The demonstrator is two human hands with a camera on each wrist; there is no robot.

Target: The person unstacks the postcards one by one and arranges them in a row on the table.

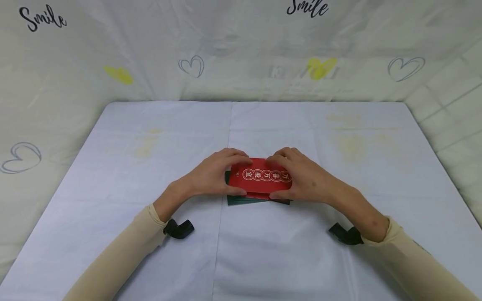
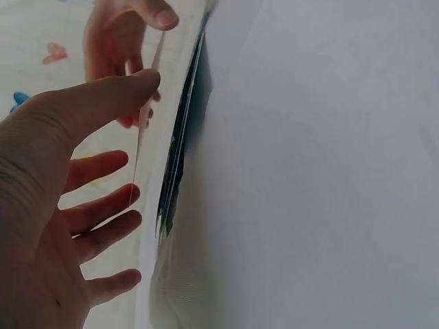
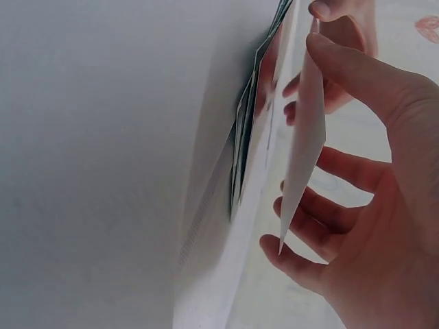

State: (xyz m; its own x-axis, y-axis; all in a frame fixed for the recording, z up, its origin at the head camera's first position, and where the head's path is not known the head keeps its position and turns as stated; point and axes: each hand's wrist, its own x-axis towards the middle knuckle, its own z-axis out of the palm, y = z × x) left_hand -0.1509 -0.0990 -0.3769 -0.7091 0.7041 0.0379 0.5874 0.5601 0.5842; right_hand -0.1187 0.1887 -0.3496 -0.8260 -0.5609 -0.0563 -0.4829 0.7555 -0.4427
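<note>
"Where's the red packet (image 1: 256,184)?"

"Around the middle of the counter (image 1: 278,259), held a little above a flat pile (image 1: 241,201) of dark green and red pieces. The wrist views show a gap between them."

"And the grip on each side?"

"Both are grasping. The left hand (image 1: 216,173) pinches the packet's left end, thumb on the near edge, fingers at the far one; the right hand (image 1: 306,177) does the same at the right end."

"So the pile is untouched?"

"Neither hand appears to touch it. It lies on the white cloth, its pieces slightly fanned (the green edges poke out at the left and along the near side)."

"Anything on the packet's face?"

"A row of pale characters in linked rings; the right hand's fingers cover part of it."

"And the arms?"

"Beige sleeves (image 1: 120,246), with a black fitting (image 1: 180,229) near each cuff."
</note>
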